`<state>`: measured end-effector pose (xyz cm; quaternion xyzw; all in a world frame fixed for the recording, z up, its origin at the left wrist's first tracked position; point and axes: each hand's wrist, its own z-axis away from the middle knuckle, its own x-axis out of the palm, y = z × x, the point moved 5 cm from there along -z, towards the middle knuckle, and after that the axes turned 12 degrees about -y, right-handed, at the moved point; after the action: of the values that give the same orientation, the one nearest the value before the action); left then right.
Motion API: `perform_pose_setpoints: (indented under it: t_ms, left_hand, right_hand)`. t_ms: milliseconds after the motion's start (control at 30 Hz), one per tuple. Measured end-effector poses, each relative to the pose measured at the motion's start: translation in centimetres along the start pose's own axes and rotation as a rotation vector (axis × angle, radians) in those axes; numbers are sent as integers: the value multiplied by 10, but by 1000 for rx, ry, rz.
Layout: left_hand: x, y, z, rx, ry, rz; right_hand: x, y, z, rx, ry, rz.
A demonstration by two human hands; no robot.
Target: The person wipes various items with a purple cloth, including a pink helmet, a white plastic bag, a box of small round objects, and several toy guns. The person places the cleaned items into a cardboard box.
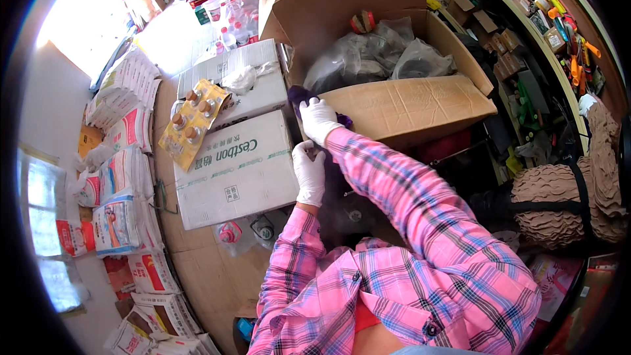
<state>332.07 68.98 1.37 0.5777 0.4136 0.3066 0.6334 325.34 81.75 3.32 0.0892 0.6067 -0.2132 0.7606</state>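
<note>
Evidently, beside the smooth-sided, boxy white carton [240,165], our left hand [309,172] has its gloved fingers curled, though we cannot tell whether it grips anything. At the open brown carton's [404,108] near-left corner, we have the soft, bunched purple cloth [299,95] in our right hand [319,120], where light pressure seems best, since creased cardboard around crinkled clear plastic bags [422,60] may give.
</note>
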Motion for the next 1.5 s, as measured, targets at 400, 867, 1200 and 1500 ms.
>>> perform_pose_setpoints:
  t_ms: [400, 867, 1200, 1500]
  left_hand:
    - [-2, 14, -35, 197, -82, -141]
    - [-8, -62, -142, -324, -512, 628]
    - [-21, -32, -138, -429, -394, 520]
    - [-19, -13, -126, -378, -645, 836]
  right_hand:
    - [-97, 239, 128, -129, 272, 83]
    - [-111, 258, 79, 447, -27, -221]
    - [-14, -13, 97, -286, 197, 33]
    - [-74, 178, 200, -359, 516, 318]
